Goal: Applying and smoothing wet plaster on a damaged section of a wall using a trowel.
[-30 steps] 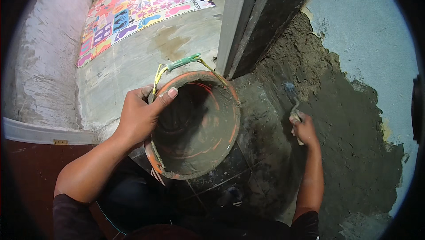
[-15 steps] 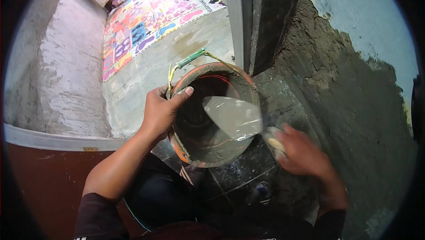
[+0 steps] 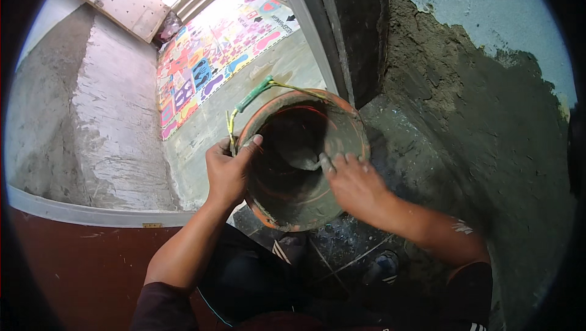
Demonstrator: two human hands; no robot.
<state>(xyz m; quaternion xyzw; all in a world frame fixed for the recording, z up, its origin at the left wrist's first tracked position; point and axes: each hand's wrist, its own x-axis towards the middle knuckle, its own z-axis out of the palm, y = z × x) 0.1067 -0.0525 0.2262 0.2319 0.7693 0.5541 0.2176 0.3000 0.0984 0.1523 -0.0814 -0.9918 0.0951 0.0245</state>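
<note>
Left hand (image 3: 231, 169) clamps a round orange bucket (image 3: 347, 128) by its rim. Right hand (image 3: 353, 178) grips a grey metal trowel (image 3: 300, 159), blade leftward inside.

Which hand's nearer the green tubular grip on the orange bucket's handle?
Left. Left hand holds the bucket's rim below the grip; right hand is farther, to the grip's lower right.

An indoor renovation site, shown by a mortar-smeared bucket (image 3: 308, 214) and half-plastered wall (image 3: 494, 108).
</note>
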